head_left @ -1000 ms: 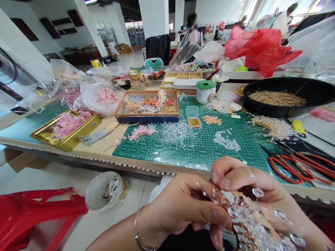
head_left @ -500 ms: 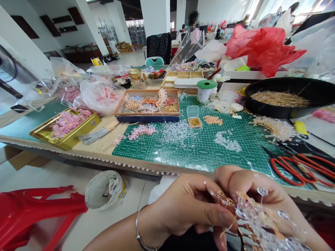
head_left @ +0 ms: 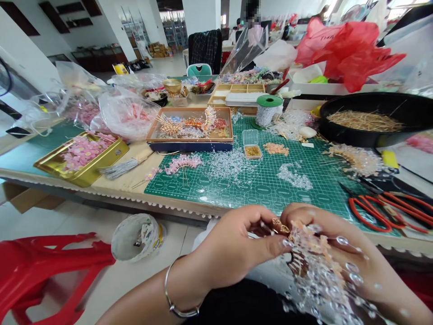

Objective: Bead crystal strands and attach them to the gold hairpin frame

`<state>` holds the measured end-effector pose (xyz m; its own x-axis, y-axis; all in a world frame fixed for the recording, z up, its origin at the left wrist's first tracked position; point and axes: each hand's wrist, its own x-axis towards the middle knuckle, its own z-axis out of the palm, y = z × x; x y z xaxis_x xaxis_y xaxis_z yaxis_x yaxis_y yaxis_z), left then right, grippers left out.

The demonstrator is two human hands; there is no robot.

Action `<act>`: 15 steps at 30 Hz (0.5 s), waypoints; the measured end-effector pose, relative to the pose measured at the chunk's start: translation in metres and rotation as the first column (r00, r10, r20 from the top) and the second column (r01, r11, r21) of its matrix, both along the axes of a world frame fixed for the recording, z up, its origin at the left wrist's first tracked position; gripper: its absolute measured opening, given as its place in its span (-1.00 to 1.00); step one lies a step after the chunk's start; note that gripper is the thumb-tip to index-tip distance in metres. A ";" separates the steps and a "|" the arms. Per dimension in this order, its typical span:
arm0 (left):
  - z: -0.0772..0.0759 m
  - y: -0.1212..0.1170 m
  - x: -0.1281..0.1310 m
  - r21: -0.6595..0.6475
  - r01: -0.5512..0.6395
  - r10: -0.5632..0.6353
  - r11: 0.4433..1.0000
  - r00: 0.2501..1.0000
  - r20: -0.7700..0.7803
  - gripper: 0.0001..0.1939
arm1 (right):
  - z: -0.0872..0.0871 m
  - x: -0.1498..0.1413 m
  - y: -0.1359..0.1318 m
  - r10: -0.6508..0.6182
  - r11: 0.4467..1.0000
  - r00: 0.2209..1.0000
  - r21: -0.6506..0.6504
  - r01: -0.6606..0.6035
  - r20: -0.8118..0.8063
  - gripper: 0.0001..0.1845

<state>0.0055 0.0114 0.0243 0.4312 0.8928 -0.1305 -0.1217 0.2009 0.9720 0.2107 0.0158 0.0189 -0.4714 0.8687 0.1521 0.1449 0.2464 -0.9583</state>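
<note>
Below the table edge, both of my hands pinch a beaded ornament [head_left: 314, 266] made of clear crystal beads on gold wire. My left hand [head_left: 237, 250], with a silver bracelet at the wrist, grips the gold wire end between thumb and fingers. My right hand [head_left: 341, 246] closes round the ornament from the right, and the crystal strands hang down across it. On the green cutting mat [head_left: 260, 180] behind the hands lie several small heaps of clear beads [head_left: 228, 164].
A brown tray of finished ornaments [head_left: 191, 128], a gold tin of pink flowers [head_left: 83, 155], a green-capped spool [head_left: 266, 109], a black pan of gold wires [head_left: 367, 119] and red-handled scissors [head_left: 382, 210] sit on the table. A red plastic stool [head_left: 47, 275] and a small bucket [head_left: 135, 237] stand on the floor.
Both hands have risen a little toward the table edge and drawn closer together. The crystal ornament has turned, so its strands now hang lower on the right.
</note>
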 end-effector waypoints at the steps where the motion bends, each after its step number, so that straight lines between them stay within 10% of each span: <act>1: 0.000 0.000 0.000 0.015 -0.002 0.002 1.000 1.000 -0.009 -0.73 | 0.000 0.000 -0.001 -0.015 1.000 1.000 0.012 0.015 0.028 -0.84; 8: -0.002 -0.003 0.005 -0.284 0.156 -0.050 0.946 0.937 0.346 -0.65 | -0.016 0.002 -0.003 0.003 0.962 0.996 -0.271 -0.026 -0.085 -0.72; 15: -0.001 -0.002 0.000 -0.368 0.084 0.044 0.926 0.944 0.327 -0.66 | -0.050 0.016 0.009 -0.087 0.968 0.996 -0.235 0.084 -0.002 -0.74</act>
<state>0.0060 0.0093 0.0229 0.5240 0.7968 -0.3009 -0.4082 0.5450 0.7323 0.2268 0.0249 -0.0316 -0.3929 0.9179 -0.0556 0.1440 0.0017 -0.9896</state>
